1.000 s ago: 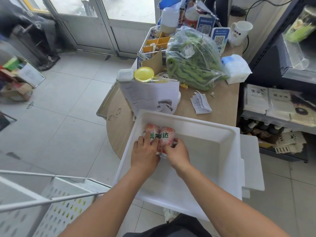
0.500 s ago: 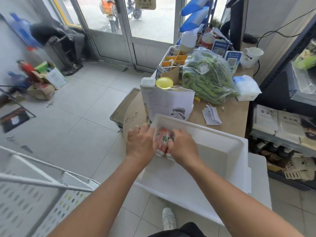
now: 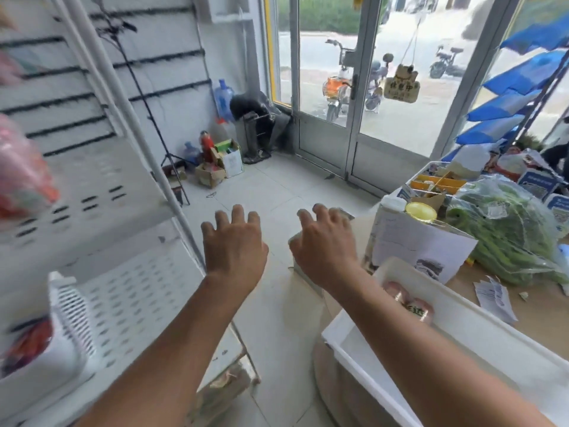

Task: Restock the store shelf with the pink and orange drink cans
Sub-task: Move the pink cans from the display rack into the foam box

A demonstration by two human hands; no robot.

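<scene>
Two pink and orange drink cans (image 3: 409, 305) lie side by side in the white plastic bin (image 3: 369, 375) at the lower right, partly hidden behind my right forearm. My left hand (image 3: 234, 245) and my right hand (image 3: 326, 241) hover over the floor between the bin and the white perforated store shelf (image 3: 132, 297) on the left. Both hands have their fingers spread and hold nothing. Blurred red and pink packages sit at the shelf's left edge.
The bin rests on a wooden counter (image 3: 542, 306) with a bag of green pods (image 3: 505, 232), a folded paper (image 3: 421, 245) and a yellow lid (image 3: 421, 211). Glass doors (image 3: 354, 87) stand ahead. Cardboard boxes (image 3: 215, 167) and a tripod (image 3: 154, 124) stand by the far wall.
Both hands let go of the cans and rose out of the bin, moving left. The view has swung left toward the shelf. The cans stay in the bin.
</scene>
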